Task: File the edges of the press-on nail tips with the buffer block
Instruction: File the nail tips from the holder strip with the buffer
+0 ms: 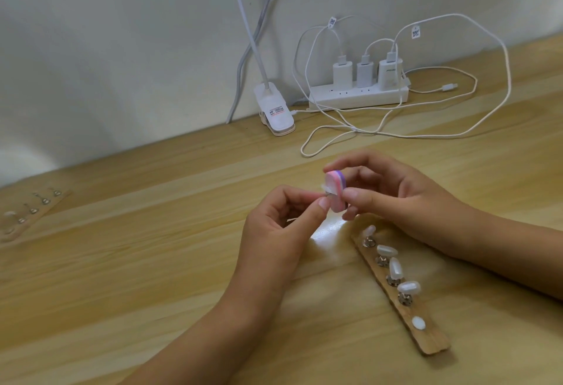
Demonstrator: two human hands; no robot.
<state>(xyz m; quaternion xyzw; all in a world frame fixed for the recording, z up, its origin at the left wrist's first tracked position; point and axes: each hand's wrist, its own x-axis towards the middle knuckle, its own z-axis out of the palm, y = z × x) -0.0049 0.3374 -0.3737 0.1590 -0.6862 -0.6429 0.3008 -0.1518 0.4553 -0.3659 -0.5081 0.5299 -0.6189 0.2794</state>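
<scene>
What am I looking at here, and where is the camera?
No machine here: these are a person's two bare hands, filmed by a camera worn on the head, looking down at a table. The left hand pinches a nail tip; the right hand holds a pink and purple buffer block against it. Nearby lies a wooden strip carrying four more tips on metal stands; a second strip lies far left. By the wall sit a power strip with chargers and a lamp clamp.
</scene>
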